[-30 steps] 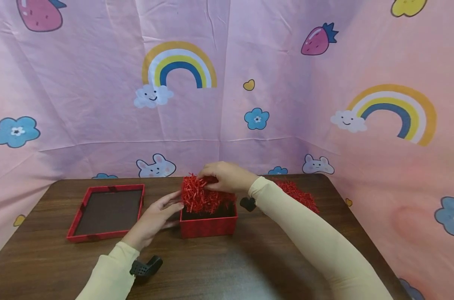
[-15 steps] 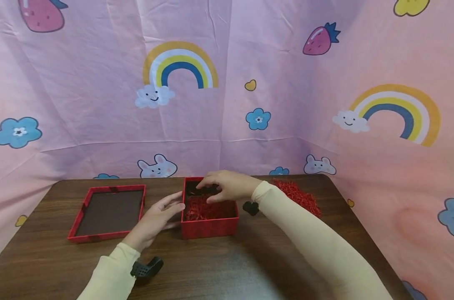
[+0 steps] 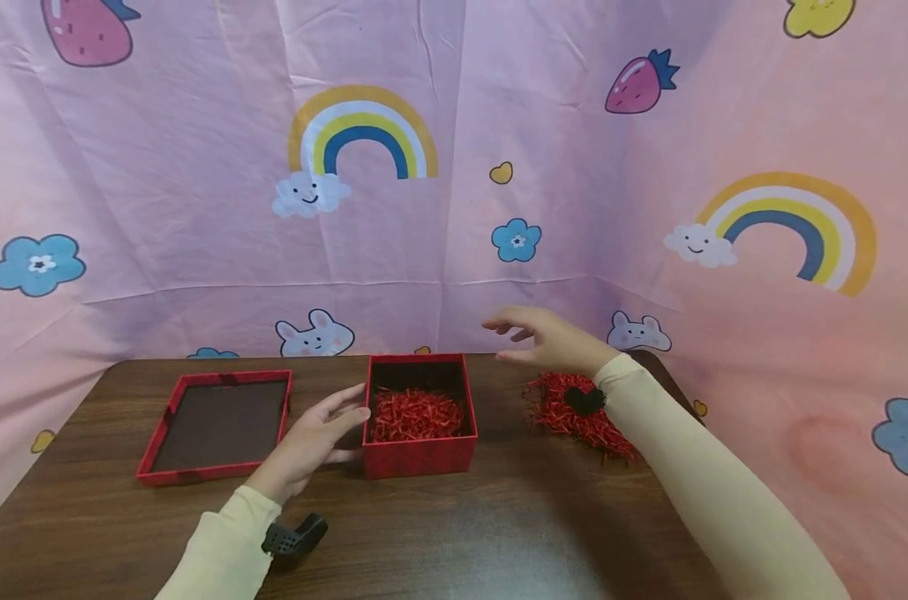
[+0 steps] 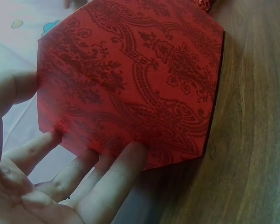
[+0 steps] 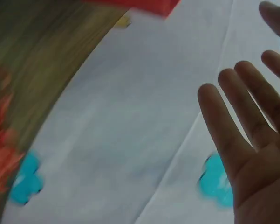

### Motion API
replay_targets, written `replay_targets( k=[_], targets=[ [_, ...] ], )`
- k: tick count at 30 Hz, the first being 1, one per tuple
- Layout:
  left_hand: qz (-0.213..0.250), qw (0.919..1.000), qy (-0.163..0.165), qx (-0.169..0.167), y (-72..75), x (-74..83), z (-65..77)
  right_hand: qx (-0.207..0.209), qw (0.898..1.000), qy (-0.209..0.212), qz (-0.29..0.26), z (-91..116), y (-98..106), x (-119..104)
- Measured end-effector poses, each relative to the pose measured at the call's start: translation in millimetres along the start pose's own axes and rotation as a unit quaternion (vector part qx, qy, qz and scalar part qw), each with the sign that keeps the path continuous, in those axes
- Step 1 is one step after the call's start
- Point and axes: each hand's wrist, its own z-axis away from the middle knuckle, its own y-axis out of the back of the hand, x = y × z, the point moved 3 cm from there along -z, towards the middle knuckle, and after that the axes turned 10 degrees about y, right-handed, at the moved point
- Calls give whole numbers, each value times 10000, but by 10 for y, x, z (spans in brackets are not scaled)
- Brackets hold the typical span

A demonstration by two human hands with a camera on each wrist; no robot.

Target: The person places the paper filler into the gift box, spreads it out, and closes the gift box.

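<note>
Here, the red box stands on the counter with red paper shreds inside it, and the left hand rests its extended fingers against the box's left side. Up to the right of the box, the right hand hangs with fingers parted; a loose heap lies right of the box, a shallow red tray left of it.

Head: from above table, forward and down, widest. Left wrist: close on side of box, past left hand. Right wrist: facing cloth, past right hand. Head and left wrist share box.
</note>
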Motion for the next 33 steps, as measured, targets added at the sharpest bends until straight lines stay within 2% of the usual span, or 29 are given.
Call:
replay_targets(
  k=[7, 13, 18, 21, 28, 33],
  targets=[
    [19, 10000, -29, 6, 28, -18, -2, 207, 9971, -706, -213, 634, 89, 389],
    [17, 10000, 33, 65, 29, -28, -24, 300, 9909, -1299, -204, 1145, -6, 690],
    [3, 10000, 17, -2, 2, -11, -22, 305, 9883, -1494, -22, 1487, -130, 892],
    [2, 10000, 8, -31, -10, -10, -18, 254, 9874, -1561, -79, 1636, -212, 979],
    [21, 10000, 43, 4, -6, -14, -13, 62, 9759, -2117, -520, 1844, -407, 1119],
    [35, 10000, 62, -3, -1, -20, -8, 66, 9784, -2013, -472, 1887, -509, 1186]
  ],
)
